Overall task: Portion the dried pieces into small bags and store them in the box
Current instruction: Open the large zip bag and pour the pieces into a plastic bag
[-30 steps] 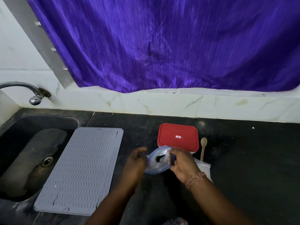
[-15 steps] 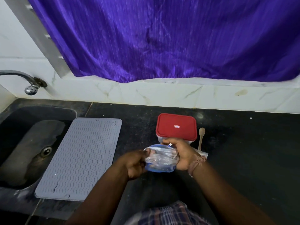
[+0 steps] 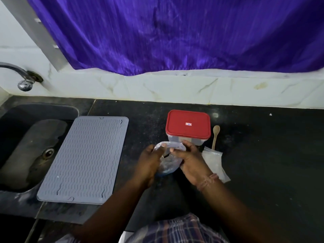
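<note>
Left hand (image 3: 149,163) and right hand (image 3: 190,162) hold a small clear bag (image 3: 169,159) between them above the black counter (image 3: 263,155), just in front of the red-lidded box (image 3: 188,125); fingers of both hands curl round the bag, the right fingertips (image 3: 172,150) pinching its upper edge; half a second earlier the right hand gripped over the bag's top; wooden spoon (image 3: 215,136) and spare bags (image 3: 214,162) lie to the right
</note>
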A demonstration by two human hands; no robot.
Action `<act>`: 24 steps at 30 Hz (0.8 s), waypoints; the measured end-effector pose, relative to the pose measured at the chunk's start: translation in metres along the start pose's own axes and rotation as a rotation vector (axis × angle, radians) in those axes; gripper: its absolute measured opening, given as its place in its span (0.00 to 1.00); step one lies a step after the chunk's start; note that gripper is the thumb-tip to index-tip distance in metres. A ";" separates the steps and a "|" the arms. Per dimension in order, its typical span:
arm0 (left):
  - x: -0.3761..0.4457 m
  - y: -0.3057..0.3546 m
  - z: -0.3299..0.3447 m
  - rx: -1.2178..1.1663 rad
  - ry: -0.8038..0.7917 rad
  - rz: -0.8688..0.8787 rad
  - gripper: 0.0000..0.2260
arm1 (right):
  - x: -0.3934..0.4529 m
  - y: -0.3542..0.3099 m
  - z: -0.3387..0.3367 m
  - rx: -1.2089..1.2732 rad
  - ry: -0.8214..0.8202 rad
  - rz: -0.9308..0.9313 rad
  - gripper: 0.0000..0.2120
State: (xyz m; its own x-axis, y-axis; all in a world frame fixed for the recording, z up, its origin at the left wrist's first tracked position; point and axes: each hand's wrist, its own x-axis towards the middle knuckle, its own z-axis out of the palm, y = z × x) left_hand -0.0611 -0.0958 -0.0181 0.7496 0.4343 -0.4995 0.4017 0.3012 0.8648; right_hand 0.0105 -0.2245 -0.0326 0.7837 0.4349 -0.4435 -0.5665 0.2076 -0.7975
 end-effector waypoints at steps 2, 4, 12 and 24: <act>-0.002 -0.005 0.002 0.024 0.080 0.081 0.15 | -0.007 0.011 -0.001 -0.173 0.053 0.046 0.16; -0.004 -0.014 0.003 0.106 0.084 0.168 0.19 | -0.011 0.021 -0.002 -0.142 0.085 0.177 0.14; 0.001 -0.049 -0.011 0.388 0.485 0.070 0.19 | -0.004 0.019 -0.029 0.333 0.067 0.578 0.08; 0.017 -0.024 -0.028 0.972 -0.012 0.537 0.09 | 0.010 0.010 0.003 -0.695 0.026 0.096 0.05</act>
State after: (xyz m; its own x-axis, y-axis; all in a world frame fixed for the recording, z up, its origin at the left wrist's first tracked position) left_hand -0.0725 -0.0722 -0.0491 0.9530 0.2987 -0.0515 0.2604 -0.7198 0.6435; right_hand 0.0118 -0.2160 -0.0436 0.7492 0.4006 -0.5274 -0.3460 -0.4422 -0.8275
